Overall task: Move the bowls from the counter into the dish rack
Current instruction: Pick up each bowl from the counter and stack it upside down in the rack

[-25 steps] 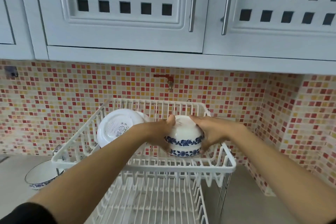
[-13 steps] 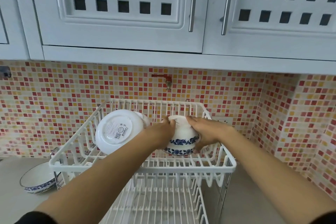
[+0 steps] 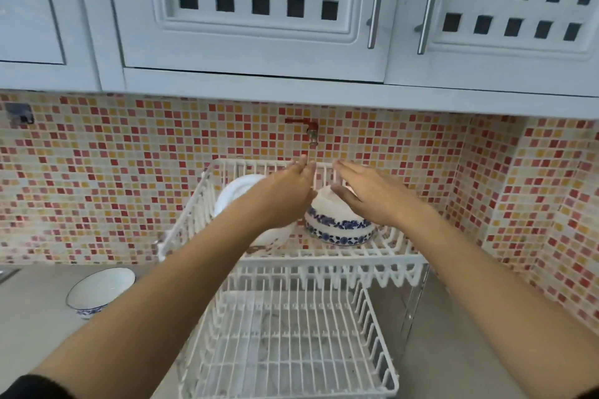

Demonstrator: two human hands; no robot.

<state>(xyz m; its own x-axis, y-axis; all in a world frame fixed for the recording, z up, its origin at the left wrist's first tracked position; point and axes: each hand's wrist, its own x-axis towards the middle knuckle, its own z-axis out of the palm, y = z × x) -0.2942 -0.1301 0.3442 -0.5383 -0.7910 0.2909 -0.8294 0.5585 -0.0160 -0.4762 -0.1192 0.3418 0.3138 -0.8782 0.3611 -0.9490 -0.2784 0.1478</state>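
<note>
A white two-tier wire dish rack [image 3: 324, 257] stands against the tiled wall. On its upper tier a blue-and-white patterned bowl [image 3: 337, 225] rests upside down at the right. A plain white bowl [image 3: 238, 186] leans on its side at the left, mostly hidden by my left arm. My left hand [image 3: 287, 196] and my right hand [image 3: 369, 196] hover just above the patterned bowl with fingers spread, holding nothing. Another blue-rimmed bowl [image 3: 100, 290] sits upright on the counter to the left of the rack.
The rack's lower tier [image 3: 291, 347] holds nothing. White cabinets with metal handles [image 3: 374, 0] hang close overhead. A red tap [image 3: 308, 129] juts from the mosaic wall behind the rack. The grey counter [image 3: 29, 321] runs left toward a sink edge.
Both hands set the patterned bowl down on the upper tier and let go, lifting off it with fingers opening. The view tilted down, showing more of the lower tier.
</note>
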